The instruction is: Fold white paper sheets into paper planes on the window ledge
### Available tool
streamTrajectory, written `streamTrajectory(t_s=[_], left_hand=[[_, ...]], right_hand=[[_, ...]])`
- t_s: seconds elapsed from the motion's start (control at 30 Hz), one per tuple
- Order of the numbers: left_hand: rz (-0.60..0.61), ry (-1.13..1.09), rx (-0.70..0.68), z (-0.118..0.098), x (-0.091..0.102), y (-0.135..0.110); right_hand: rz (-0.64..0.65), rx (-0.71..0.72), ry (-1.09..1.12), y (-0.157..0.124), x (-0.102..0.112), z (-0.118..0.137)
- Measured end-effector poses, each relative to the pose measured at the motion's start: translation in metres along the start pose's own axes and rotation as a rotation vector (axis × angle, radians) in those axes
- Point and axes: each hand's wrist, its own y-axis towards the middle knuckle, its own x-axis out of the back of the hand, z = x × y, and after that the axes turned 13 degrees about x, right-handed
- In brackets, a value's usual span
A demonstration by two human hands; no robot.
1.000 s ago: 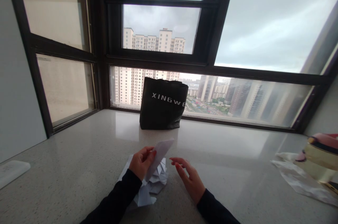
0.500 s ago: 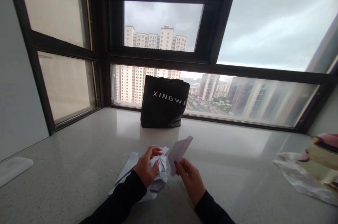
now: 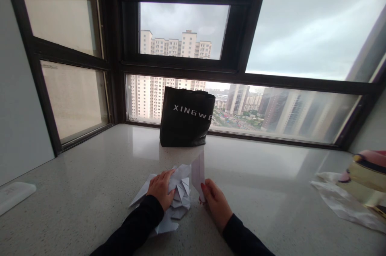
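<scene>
My right hand (image 3: pixel 215 203) pinches a folded white paper slip (image 3: pixel 199 173) and holds it upright, just right of a pile of folded white paper pieces (image 3: pixel 179 193) on the speckled stone counter (image 3: pixel 90 191). My left hand (image 3: pixel 161 189) rests flat on the left side of that pile, fingers spread over the folded pieces. A flat white sheet (image 3: pixel 141 195) sticks out from under the pile to the left. Both arms wear dark sleeves.
A black bag (image 3: pixel 185 117) with white lettering stands at the back by the window (image 3: pixel 241 99). Crumpled clear wrapping (image 3: pixel 340 203) and a gold and pink object (image 3: pixel 368 175) lie at the right edge. A white flat device (image 3: pixel 13 195) sits at the far left.
The paper slip passed from my left hand to my right hand and now stands upright. My left hand dropped onto the paper pile.
</scene>
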Motion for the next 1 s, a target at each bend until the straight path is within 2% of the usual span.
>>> streamTrajectory(t_s=[0.2, 0.3, 0.4, 0.47, 0.57, 0.63, 0.77, 0.9, 1.0], left_hand=[[-0.058, -0.152, -0.021, 0.001, 0.001, 0.003], [-0.166, -0.225, -0.055, 0.002, 0.005, 0.005], [-0.313, -0.369, -0.030, 0.003, 0.011, 0.008], [-0.322, -0.558, 0.026, 0.003, 0.014, 0.010], [-0.171, -0.955, 0.164, -0.001, 0.014, 0.011], [-0.064, -1.137, 0.218, -0.007, 0.011, 0.009], [0.063, -1.261, 0.236, -0.018, 0.001, -0.001], [0.416, -1.391, 0.174, -0.024, -0.005, -0.013], [0.655, -1.291, 0.032, -0.028, -0.004, -0.019]], right_hand=[[0.061, -0.006, 0.020, 0.001, 0.000, -0.003], [0.041, 0.013, 0.029, 0.001, 0.000, -0.002], [-0.001, 0.033, 0.052, 0.002, 0.002, 0.005], [-0.015, 0.061, 0.042, 0.001, 0.003, 0.012], [-0.011, 0.120, -0.016, 0.000, 0.004, 0.022], [-0.008, 0.152, -0.051, -0.001, 0.003, 0.027], [0.004, 0.166, -0.048, -0.003, 0.002, 0.032], [0.001, 0.164, -0.021, -0.003, 0.002, 0.030], [0.023, 0.130, 0.019, -0.002, 0.003, 0.027]])
